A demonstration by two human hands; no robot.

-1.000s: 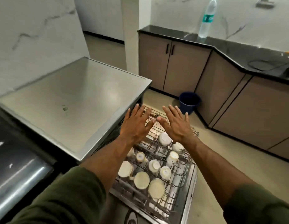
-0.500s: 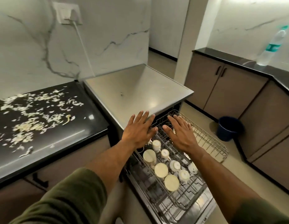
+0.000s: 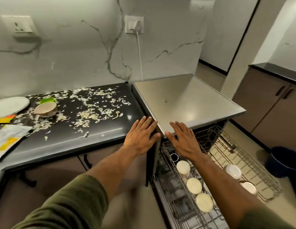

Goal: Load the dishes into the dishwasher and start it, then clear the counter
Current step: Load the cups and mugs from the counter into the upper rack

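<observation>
Hands hover flat and empty, left hand [image 3: 141, 136] and right hand [image 3: 183, 141], at the dishwasher [image 3: 185, 100] corner. Beside it, a bowl [image 3: 45, 109] and plate [image 3: 10, 106] wait on the tabletop [image 3: 94, 129]; scraps [image 3: 87, 113] could clog the rack [image 3: 235, 162].

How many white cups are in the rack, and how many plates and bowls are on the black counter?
white cups showing in the rack: 5
plate on the counter: 1
bowl on the counter: 1
Total: 7
</observation>
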